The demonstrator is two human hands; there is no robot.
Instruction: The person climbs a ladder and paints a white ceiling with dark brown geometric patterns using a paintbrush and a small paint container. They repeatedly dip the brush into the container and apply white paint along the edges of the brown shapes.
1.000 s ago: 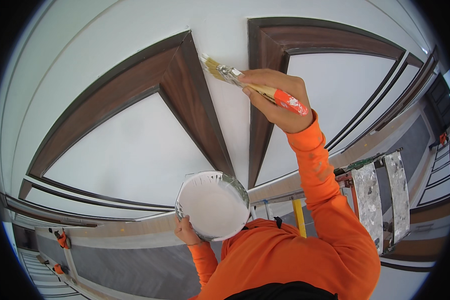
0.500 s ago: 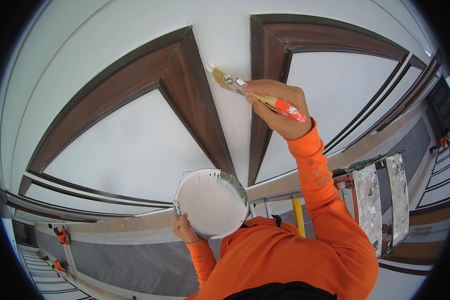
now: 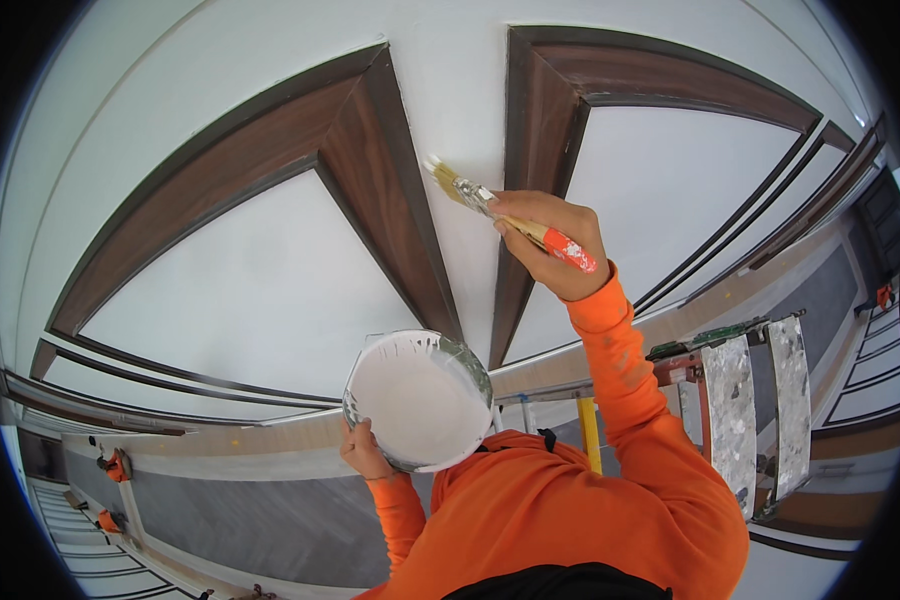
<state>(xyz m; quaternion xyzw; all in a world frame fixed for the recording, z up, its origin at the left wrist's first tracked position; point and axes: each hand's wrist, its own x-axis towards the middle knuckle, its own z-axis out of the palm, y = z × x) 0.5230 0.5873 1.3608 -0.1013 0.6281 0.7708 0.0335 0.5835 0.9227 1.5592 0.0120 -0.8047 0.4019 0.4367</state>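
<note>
My right hand (image 3: 555,245) grips a paintbrush (image 3: 505,215) with a paint-spattered metal ferrule and a red-tipped wooden handle. Its bristles (image 3: 440,170) lie at the white wall strip (image 3: 470,250) between two dark brown wood-framed panels, near the edge of the left frame (image 3: 370,170). Whether they touch the wall is hard to tell. Below, my left hand (image 3: 365,450) holds the rim and side of a round container (image 3: 415,400) of white paint, with drips on its inner wall. Both arms are in orange sleeves.
A paint-spattered ladder or platform (image 3: 730,420) stands at the right, with a yellow rail (image 3: 588,435) beside my body. Far below are a grey floor (image 3: 250,520) and two co-workers in orange (image 3: 118,465) at lower left. Another orange-clad person (image 3: 884,296) is at far right.
My right hand and brush have moved downward along the white strip between the frames. The paint container and my left hand have shifted slightly up and left in the picture.
</note>
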